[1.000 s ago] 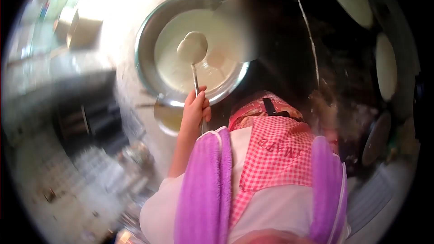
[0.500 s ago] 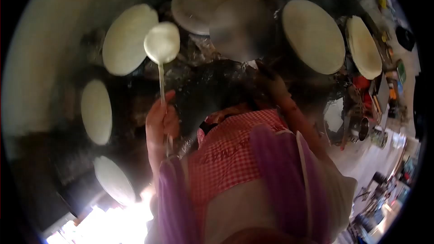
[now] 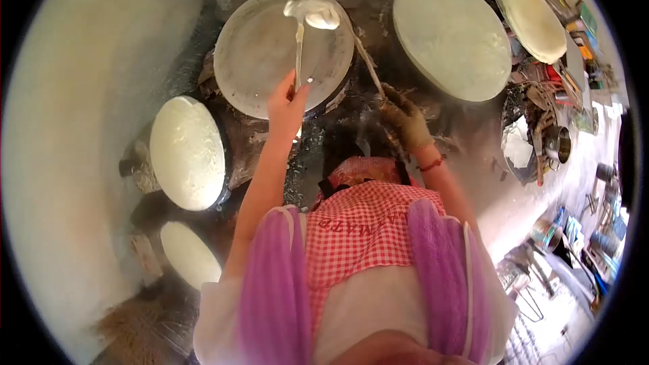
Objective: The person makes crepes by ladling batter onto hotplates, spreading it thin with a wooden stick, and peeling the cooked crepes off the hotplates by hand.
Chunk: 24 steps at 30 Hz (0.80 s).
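Observation:
My left hand (image 3: 287,105) is closed round the handle of a ladle (image 3: 299,61). The ladle's head, coated in pale batter (image 3: 322,15), is tilted over a bare grey round griddle (image 3: 250,61). My right hand (image 3: 404,122) looks gloved and grips a long thin stick (image 3: 365,57) that slants up past the griddle's right edge. The stick's far end is hard to make out. To the right lies a large griddle covered with a pale round flatbread or batter sheet (image 3: 451,37).
Other pale rounds sit at left (image 3: 187,152), lower left (image 3: 190,255) and far right (image 3: 529,13). A metal cup (image 3: 556,144) and white paper-like scraps (image 3: 517,142) lie at right. Steam or smoke hazes the back. A wall (image 3: 74,142) rises on the left.
The ladle has gone from upright, full and left of the griddle to tilted above it. My view has shifted. My right hand now shows clearly with the stick; a blurred dark disc near it no longer shows.

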Each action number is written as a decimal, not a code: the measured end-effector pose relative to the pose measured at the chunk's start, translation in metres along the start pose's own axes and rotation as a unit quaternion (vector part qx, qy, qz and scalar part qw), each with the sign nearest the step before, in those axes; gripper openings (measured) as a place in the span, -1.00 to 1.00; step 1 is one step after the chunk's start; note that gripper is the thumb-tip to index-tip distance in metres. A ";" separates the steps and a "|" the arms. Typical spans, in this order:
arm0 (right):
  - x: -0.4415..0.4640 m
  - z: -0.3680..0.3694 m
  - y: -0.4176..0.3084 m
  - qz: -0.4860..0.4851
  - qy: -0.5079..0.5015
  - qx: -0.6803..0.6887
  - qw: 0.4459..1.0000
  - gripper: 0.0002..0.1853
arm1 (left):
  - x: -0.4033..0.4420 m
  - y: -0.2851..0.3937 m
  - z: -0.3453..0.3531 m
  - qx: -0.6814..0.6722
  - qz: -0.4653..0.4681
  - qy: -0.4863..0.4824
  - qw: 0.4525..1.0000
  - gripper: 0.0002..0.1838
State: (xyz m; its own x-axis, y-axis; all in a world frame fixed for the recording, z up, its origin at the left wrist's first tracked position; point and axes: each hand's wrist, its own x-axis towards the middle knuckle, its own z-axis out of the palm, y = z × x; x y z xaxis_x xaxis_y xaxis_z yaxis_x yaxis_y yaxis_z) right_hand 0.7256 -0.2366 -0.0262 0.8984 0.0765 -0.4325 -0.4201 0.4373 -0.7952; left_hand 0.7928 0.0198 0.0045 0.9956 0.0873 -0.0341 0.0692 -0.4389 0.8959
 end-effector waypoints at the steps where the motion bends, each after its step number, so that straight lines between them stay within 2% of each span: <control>1: 0.002 0.004 0.009 -0.010 0.015 -0.026 1.000 -0.51 | 0.002 0.010 0.001 -0.197 -0.135 -0.080 0.968 -0.60; 2: 0.003 0.006 0.020 -0.017 0.029 -0.051 0.998 -0.52 | 0.008 0.009 0.001 -0.201 -0.139 -0.087 0.966 -0.60; 3: 0.005 0.006 0.031 -0.014 0.045 -0.099 0.994 -0.50 | 0.021 0.007 0.000 -0.391 -0.206 -0.106 0.891 -0.61; 4: 0.009 0.008 0.038 -0.015 0.051 -0.100 0.994 -0.50 | 0.038 0.004 0.000 -0.562 -0.263 -0.118 0.775 -0.61; 5: 0.013 0.014 0.043 -0.058 0.072 -0.201 0.975 -0.49 | 0.065 -0.007 -0.005 -0.641 -0.277 -0.150 0.699 -0.64; 6: 0.016 0.021 0.046 -0.099 0.092 -0.300 0.944 -0.48 | 0.089 -0.011 -0.012 -0.642 -0.278 -0.154 0.698 -0.64; 8: 0.027 0.051 0.025 -0.075 0.099 -0.351 0.928 -0.47 | 0.123 -0.010 -0.026 -0.730 -0.235 -0.089 0.636 -0.67; 9: 0.036 0.065 0.017 -0.050 0.101 -0.400 0.910 -0.46 | 0.129 -0.005 -0.032 -0.732 -0.235 -0.090 0.633 -0.67; 10: 0.049 0.074 0.017 -0.051 0.101 -0.403 0.908 -0.46 | 0.135 -0.001 -0.038 -0.694 -0.195 0.001 0.694 -0.67; 11: 0.066 0.083 0.016 -0.103 0.082 -0.427 0.895 -0.47 | 0.139 0.001 -0.043 -0.645 -0.151 0.094 0.743 -0.67; 12: 0.080 0.091 0.013 -0.155 0.061 -0.449 0.878 -0.48 | 0.135 0.001 -0.047 -0.649 -0.148 0.095 0.740 -0.67; 14: 0.100 0.105 -0.004 -0.123 0.049 -0.467 0.874 -0.48 | 0.104 -0.005 -0.058 -0.562 -0.113 0.184 0.798 -0.68; 16: 0.094 0.112 -0.010 -0.080 0.034 -0.482 0.872 -0.48 | 0.058 -0.023 -0.085 -0.519 -0.146 0.108 0.835 -0.67; 17: 0.085 0.104 -0.016 -0.041 0.025 -0.381 0.923 -0.47 | 0.033 -0.028 -0.102 -0.486 -0.156 0.058 0.858 -0.65; 18: 0.079 0.095 -0.022 -0.003 0.020 -0.275 0.961 -0.46 | 0.005 -0.027 -0.117 -0.453 -0.171 0.055 0.873 -0.63; 19: 0.072 0.080 -0.008 -0.005 0.023 -0.278 0.960 -0.46 | -0.022 -0.025 -0.131 -0.422 -0.183 0.052 0.887 -0.61; 21: 0.067 0.049 0.033 -0.065 0.093 -0.158 0.981 -0.48 | -0.067 -0.041 -0.149 -0.390 -0.189 0.069 0.898 -0.59; 22: 0.067 0.062 0.040 -0.057 0.096 -0.163 0.980 -0.48 | -0.078 -0.044 -0.152 -0.392 -0.199 0.069 0.896 -0.59; 24: 0.090 0.107 0.044 -0.143 0.059 -0.316 0.936 -0.52 | -0.089 -0.051 -0.150 -0.391 -0.253 0.079 0.881 -0.60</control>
State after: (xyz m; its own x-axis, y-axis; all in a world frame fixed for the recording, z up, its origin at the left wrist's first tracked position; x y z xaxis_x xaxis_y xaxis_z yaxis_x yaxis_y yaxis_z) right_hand 0.8014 -0.1142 -0.0544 0.9809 -0.0792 -0.1778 -0.1902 -0.1951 -0.9622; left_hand 0.6915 0.1686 0.0285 0.8246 0.2452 -0.5098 0.3749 0.4379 0.8171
